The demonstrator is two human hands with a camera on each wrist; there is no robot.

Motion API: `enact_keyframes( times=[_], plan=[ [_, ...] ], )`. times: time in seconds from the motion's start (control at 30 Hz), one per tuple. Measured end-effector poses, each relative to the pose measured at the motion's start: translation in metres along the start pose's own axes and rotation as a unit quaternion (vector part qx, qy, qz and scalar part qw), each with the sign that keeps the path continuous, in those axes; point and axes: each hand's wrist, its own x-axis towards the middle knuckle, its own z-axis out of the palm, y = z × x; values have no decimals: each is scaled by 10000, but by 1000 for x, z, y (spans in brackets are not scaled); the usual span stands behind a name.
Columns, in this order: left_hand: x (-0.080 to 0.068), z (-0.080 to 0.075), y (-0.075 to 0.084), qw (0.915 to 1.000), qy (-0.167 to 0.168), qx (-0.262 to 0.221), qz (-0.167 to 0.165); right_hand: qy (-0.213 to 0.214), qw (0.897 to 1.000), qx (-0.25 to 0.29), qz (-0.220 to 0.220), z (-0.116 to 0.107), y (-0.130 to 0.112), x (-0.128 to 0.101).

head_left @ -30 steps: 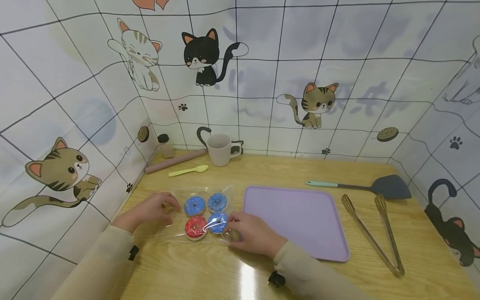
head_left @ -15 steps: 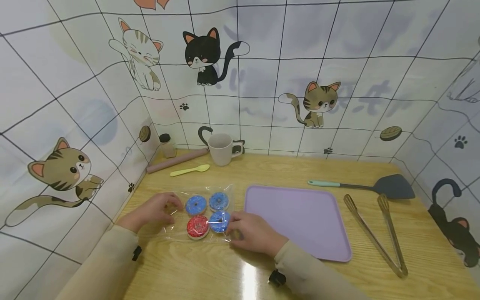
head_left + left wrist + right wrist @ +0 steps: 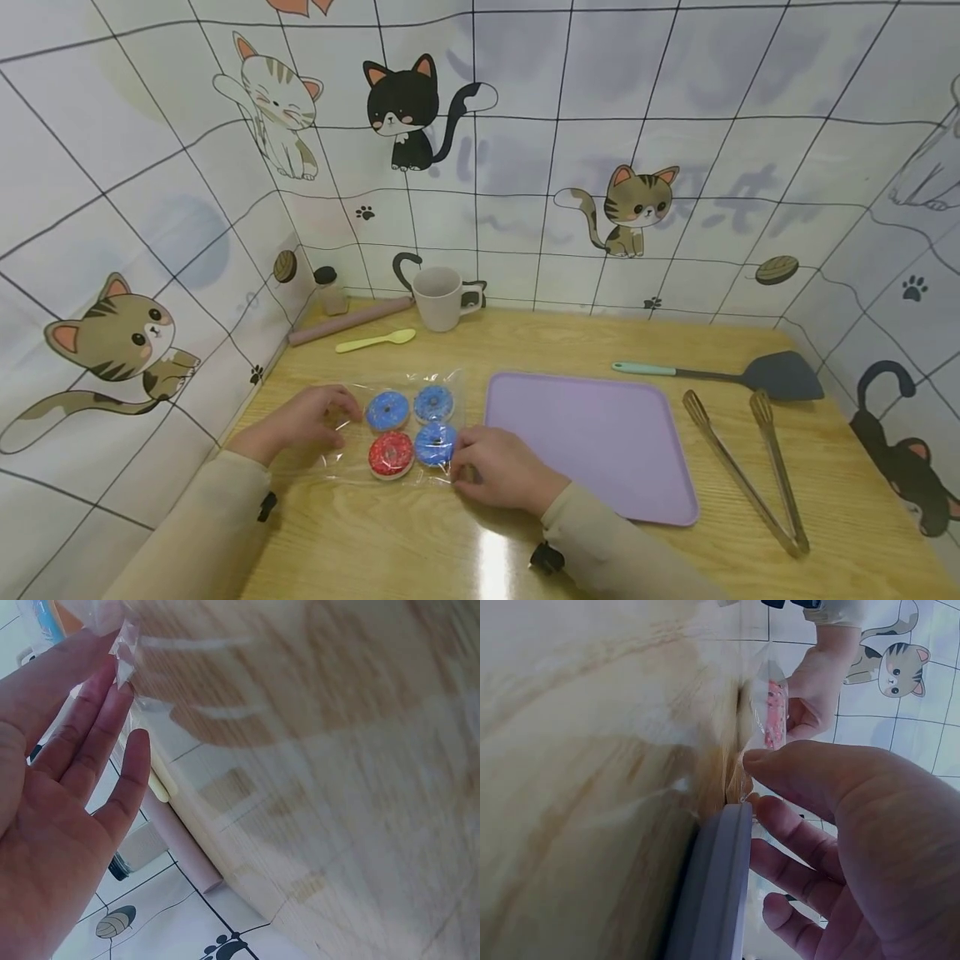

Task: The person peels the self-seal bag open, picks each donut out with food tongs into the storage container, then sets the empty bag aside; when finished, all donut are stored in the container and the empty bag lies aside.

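A clear plastic bag point(image 3: 348, 468) lies flat on the table, with three blue doughnuts point(image 3: 387, 411) and a red doughnut point(image 3: 391, 455) inside, all speckled. My left hand point(image 3: 303, 423) is at the bag's left end, pinching the film point(image 3: 127, 652) between thumb and fingertips in the left wrist view while the other fingers stay extended. At the opposite end my right hand point(image 3: 506, 471) pinches the bag's right edge between thumb and forefinger, low beside the purple tray point(image 3: 585, 442). The right wrist view shows that tray's rim point(image 3: 720, 877) just below the right fingers.
Along the back stand a mug point(image 3: 438, 300), a rolling pin point(image 3: 352, 322), a yellow spoon point(image 3: 377, 341) and a dark-lidded jar point(image 3: 331, 292). To the right lie a spatula point(image 3: 780, 376) and metal tongs point(image 3: 750, 483). Walls enclose the table's back and sides.
Hands, bag and doughnuts keep almost the same places. The whole head view shifts slightly right, then back left.
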Motion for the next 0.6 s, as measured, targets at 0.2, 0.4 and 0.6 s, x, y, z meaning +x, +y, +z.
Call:
enact_keyframes(
  times=[0.2, 0.4, 0.6],
  plan=[
    [1, 0, 0, 10000, 45, 48, 53, 53, 10000, -61, 6, 0, 2, 0],
    [1, 1, -3, 9995, 130, 245, 133, 115, 9999, -51, -43, -2, 4, -3],
    [0, 0, -2, 9997, 83, 250, 18, 103, 9998, 154, -94, -3, 6, -7]
  ],
)
